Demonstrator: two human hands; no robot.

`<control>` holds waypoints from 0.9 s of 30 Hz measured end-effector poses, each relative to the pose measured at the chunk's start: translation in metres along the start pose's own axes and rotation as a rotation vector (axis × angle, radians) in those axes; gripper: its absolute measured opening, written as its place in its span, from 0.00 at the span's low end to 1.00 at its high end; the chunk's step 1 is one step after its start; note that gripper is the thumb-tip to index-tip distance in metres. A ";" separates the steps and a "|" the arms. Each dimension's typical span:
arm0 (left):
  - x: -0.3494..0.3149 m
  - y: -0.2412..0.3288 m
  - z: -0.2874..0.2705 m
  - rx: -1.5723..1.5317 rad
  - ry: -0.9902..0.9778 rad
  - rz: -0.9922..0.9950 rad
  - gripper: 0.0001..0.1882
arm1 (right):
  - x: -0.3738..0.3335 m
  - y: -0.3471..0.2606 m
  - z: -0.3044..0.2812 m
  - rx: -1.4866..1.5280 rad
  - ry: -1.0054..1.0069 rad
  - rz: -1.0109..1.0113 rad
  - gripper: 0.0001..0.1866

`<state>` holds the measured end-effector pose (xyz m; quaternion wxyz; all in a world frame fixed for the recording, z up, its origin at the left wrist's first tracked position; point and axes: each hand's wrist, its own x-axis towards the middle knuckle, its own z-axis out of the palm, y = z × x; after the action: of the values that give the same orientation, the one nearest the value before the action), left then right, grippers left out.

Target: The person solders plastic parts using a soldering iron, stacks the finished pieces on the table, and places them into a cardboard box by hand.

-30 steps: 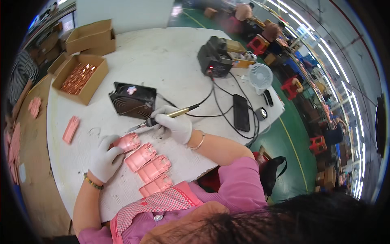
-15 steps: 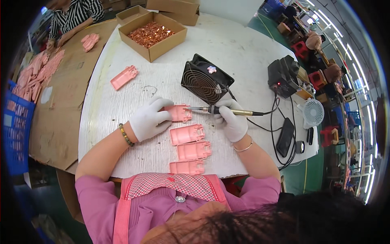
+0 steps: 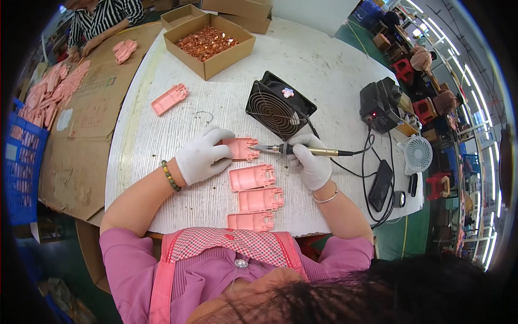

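White gloves cover both of my hands. My left hand (image 3: 206, 155) grips the left end of a pink plastic housing (image 3: 241, 148) against the white table. A soldering iron (image 3: 315, 152) lies in the closed fingers of my right hand (image 3: 311, 165), its tip pointing left and meeting the clipped right end of that housing. Below it, toward me, three more pink housings lie in a column: an upper one (image 3: 252, 177), a middle one (image 3: 260, 200) and a lower one (image 3: 250, 221). Another pink housing (image 3: 169, 99) rests farther off to the left.
A black fan (image 3: 280, 105) stands just beyond my hands. Behind it sits a cardboard box (image 3: 229, 63) of small copper-coloured parts. At right are the iron's black control unit (image 3: 379, 105), looping cables, a phone (image 3: 381, 186) and a small white fan (image 3: 417, 153). A co-worker sits far left.
The whole view has shifted slightly. My left hand still holds the same pink housing, and the soldering iron's tip stays at its right end.
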<state>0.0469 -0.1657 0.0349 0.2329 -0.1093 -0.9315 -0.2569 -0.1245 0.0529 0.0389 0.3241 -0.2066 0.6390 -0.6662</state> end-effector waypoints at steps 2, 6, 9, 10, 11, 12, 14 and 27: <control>-0.001 -0.001 0.001 0.005 0.000 0.002 0.06 | 0.000 0.000 0.000 0.001 -0.004 -0.002 0.07; -0.002 -0.001 0.001 0.009 -0.004 0.000 0.06 | -0.001 -0.001 0.000 -0.011 -0.004 0.005 0.07; -0.003 -0.001 0.002 0.024 -0.007 0.000 0.06 | -0.001 -0.003 0.001 0.031 0.011 0.020 0.07; -0.003 -0.001 0.002 0.024 -0.006 0.000 0.06 | -0.001 -0.002 0.000 0.030 0.011 0.020 0.07; -0.003 -0.002 0.002 0.032 -0.011 0.015 0.07 | -0.001 -0.001 -0.001 0.027 -0.002 0.007 0.07; -0.003 -0.002 0.001 0.041 -0.016 0.030 0.08 | -0.001 0.001 -0.001 0.025 -0.015 -0.006 0.07; -0.002 -0.003 0.001 0.040 -0.015 0.037 0.08 | -0.001 -0.001 0.000 0.013 -0.023 0.003 0.07; -0.004 -0.004 0.001 0.055 0.001 0.038 0.07 | -0.002 -0.004 0.004 -0.085 -0.051 -0.020 0.07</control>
<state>0.0490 -0.1685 0.0306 0.2411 -0.1205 -0.9360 -0.2266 -0.1210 0.0508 0.0438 0.3245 -0.2435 0.6561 -0.6364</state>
